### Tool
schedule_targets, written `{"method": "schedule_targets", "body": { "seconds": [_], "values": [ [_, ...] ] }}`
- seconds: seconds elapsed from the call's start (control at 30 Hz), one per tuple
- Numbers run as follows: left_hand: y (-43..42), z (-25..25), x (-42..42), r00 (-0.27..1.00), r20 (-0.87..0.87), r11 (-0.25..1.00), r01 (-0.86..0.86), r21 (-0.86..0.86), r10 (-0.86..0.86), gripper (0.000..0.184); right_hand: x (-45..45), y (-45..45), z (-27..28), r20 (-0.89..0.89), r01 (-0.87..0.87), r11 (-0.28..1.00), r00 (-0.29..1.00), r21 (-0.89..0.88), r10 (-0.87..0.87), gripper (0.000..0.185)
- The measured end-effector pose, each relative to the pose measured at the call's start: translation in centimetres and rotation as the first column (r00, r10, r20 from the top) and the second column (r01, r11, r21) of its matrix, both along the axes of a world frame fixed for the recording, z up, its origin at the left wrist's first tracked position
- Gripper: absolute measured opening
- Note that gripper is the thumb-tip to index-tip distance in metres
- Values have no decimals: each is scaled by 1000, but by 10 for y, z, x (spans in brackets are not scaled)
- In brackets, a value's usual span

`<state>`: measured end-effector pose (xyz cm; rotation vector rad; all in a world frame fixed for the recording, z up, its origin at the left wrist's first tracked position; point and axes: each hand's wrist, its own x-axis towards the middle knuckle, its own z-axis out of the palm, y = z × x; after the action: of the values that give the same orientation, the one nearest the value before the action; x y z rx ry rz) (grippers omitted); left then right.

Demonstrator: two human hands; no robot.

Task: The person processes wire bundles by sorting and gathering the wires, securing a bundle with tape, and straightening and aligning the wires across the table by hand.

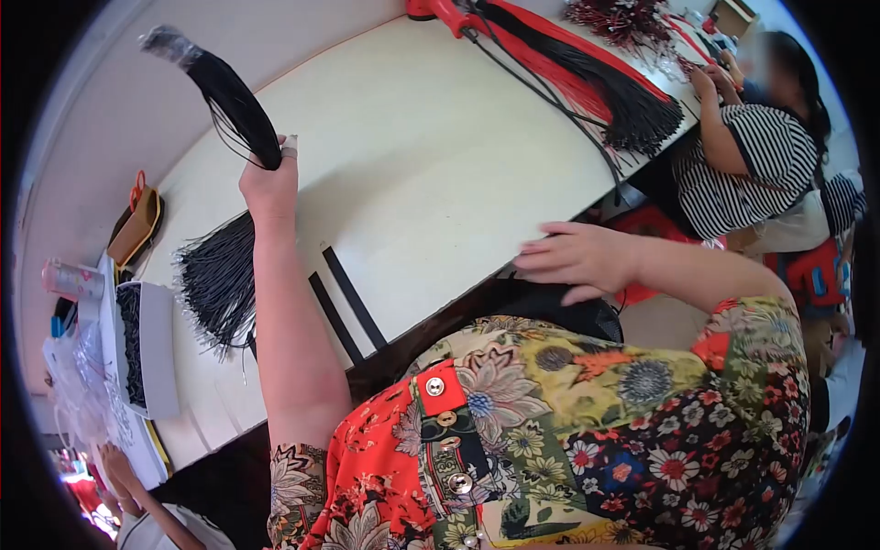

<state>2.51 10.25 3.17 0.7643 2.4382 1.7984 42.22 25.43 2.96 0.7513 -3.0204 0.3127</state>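
My left hand (272, 183) is closed around a bundle of black cords (229, 103), raised over the white table (412, 174). Clear plastic wraps the bundle's far end, at the upper left. More black cords with pale tips (218, 280) lie fanned on the table beside my left forearm. Near the front edge are two black strips (353, 298), side by side. My right hand (577, 259) is over the table's front edge, palm down, its fingers spread and nothing in them.
Red and black cords (587, 82) lie at the back right beside a red tool (449, 14) with a dark cable. A person in a striped top (761, 160) sits at the right. At the left are a white box (151, 348) and a brown box (136, 225).
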Motion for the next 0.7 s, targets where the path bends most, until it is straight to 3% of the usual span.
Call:
{"method": "schedule_targets", "body": {
  "seconds": [0.07, 0.17, 0.23, 0.33, 0.43, 0.53, 0.63, 0.7],
  "values": [
    [-1, -1, 5, 993, -115, 991, 1, -136, -16, 25, 62, 16, -23, 230, 197, 977, 950, 85, -212, 29],
    [-3, 3, 17, 950, -307, 935, -63, -348, -50, 29, 67, 10, -5, -38, 462, 883, 887, 79, -461, 15],
    [-4, 6, 24, 929, -323, 885, 13, -466, -184, 34, 26, 5, 14, -353, 429, 902, 838, -44, -416, 12],
    [-5, -6, 19, 794, -396, 745, 103, -659, -461, 54, -50, 18, 11, -466, 485, 849, 714, -207, -522, 18],
    [-6, -7, 23, 779, -421, 746, 88, -661, -465, 59, -124, 62, -19, -462, 609, 779, 654, -149, -600, 34],
    [-7, -7, 19, 762, -434, 754, 105, -649, -480, 56, -182, 93, -20, -124, 832, 555, 548, -27, -827, 44],
    [-3, -1, 23, 781, -396, 737, 117, -666, -482, 48, -220, 127, -55, -605, 808, 567, 372, -164, -704, 45],
    [1, -6, 21, 766, -429, 753, 106, -649, -478, 44, -236, 151, -59, -552, 858, 486, 328, -166, -767, 47]
  ]
}}
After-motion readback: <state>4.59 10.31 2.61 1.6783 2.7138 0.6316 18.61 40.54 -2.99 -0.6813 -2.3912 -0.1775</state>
